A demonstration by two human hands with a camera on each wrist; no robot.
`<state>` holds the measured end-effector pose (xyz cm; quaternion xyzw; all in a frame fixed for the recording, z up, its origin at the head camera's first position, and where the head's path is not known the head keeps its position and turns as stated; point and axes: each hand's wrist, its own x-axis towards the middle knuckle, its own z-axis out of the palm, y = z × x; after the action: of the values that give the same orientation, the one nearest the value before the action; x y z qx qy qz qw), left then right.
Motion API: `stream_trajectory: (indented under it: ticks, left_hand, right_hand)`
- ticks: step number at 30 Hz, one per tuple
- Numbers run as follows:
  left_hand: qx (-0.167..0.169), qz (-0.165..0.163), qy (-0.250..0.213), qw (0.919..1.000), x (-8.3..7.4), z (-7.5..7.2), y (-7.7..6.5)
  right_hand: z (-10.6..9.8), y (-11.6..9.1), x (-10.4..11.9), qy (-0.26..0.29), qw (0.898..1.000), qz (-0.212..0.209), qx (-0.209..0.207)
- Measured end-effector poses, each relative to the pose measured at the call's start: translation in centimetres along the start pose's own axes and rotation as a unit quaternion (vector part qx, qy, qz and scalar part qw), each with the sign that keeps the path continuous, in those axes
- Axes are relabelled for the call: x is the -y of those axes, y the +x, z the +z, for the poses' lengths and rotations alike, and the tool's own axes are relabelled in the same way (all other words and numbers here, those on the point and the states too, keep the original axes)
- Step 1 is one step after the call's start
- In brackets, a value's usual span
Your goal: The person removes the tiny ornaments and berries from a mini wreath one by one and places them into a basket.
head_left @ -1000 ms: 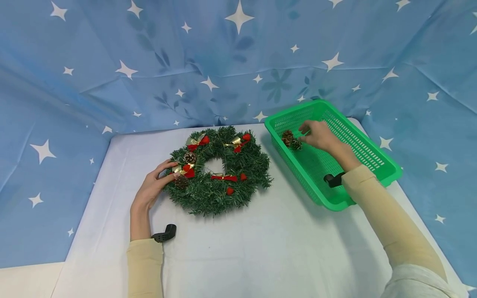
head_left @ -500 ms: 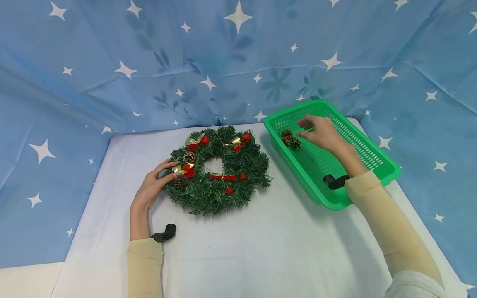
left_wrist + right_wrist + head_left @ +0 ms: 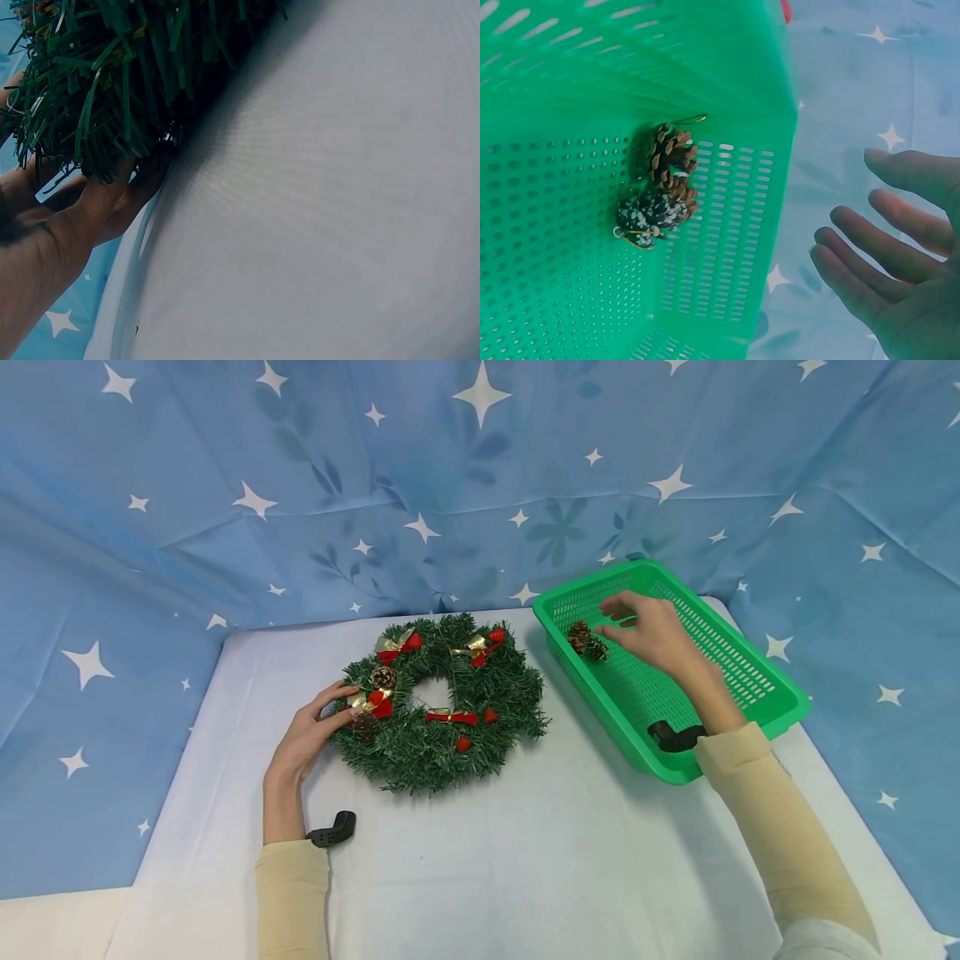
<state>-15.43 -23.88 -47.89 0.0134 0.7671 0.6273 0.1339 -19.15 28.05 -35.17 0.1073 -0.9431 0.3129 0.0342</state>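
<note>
A green Christmas wreath (image 3: 435,764) lies flat on the white-covered table, trimmed with red and gold bows, red berries and two pine cones at its left. My left hand (image 3: 302,739) grips the wreath's left edge, thumb and fingertips beside a bow; in the left wrist view other fingers (image 3: 105,199) reach under the greenery. My right hand (image 3: 654,633) is over the green basket (image 3: 765,681), fingers apart and holding nothing. Below and left of it, loose pine cones, one brown (image 3: 671,154) and one white-tipped (image 3: 649,217) with a gold loop, sit in the basket's far left corner.
The basket stands at the table's back right, tilted away from the wreath, with perforated walls. White cloth (image 3: 480,860) covers the table. A blue star-patterned curtain (image 3: 480,485) rises behind and along both sides. Black wrist cameras (image 3: 333,829) sit on both wrists.
My right hand has drawn slightly right, away from the pine cones, and its fingers have spread a little. The left hand and the wreath have stayed put.
</note>
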Motion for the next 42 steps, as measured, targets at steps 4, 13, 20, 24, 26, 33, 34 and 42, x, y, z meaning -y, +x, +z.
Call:
stream_trajectory:
  ticks: [4,13,20,24,26,33,34,42]
  left_hand:
    - [-0.002,-0.005,0.001,1.0000,-0.1,0.0,-0.1]
    - [-0.004,-0.004,-0.001,1.0000,-0.1,0.1,-0.2]
    - [-0.004,-0.003,-0.002,1.0000,-0.1,0.0,-0.2]
    - [-0.002,-0.004,-0.002,1.0000,-0.1,-0.1,-0.2]
    - [-0.002,-0.005,-0.002,1.0000,-0.1,-0.2,-0.2]
    - [-0.004,-0.002,0.003,1.0000,-0.1,0.0,0.0]
    - [-0.004,-0.001,0.003,1.0000,0.0,0.0,0.0]
    - [-0.004,-0.002,0.003,1.0000,0.0,0.1,0.1]
  right_hand:
    - [0.0,-0.5,0.4,0.005,1.000,-0.007,-0.010]
    - [0.4,-1.6,1.8,0.010,0.999,-0.026,-0.040]
    - [1.2,-2.2,3.0,0.006,0.997,-0.063,-0.052]
    - [1.6,-2.5,3.4,0.002,0.995,-0.079,-0.066]
    - [1.8,-2.7,3.6,-0.003,0.993,-0.092,-0.075]
    - [2.5,-3.7,4.8,-0.015,0.985,-0.138,-0.105]
    - [2.6,-3.9,5.0,-0.015,0.983,-0.147,-0.109]
    - [3.8,-4.8,6.0,-0.006,0.969,-0.202,-0.141]
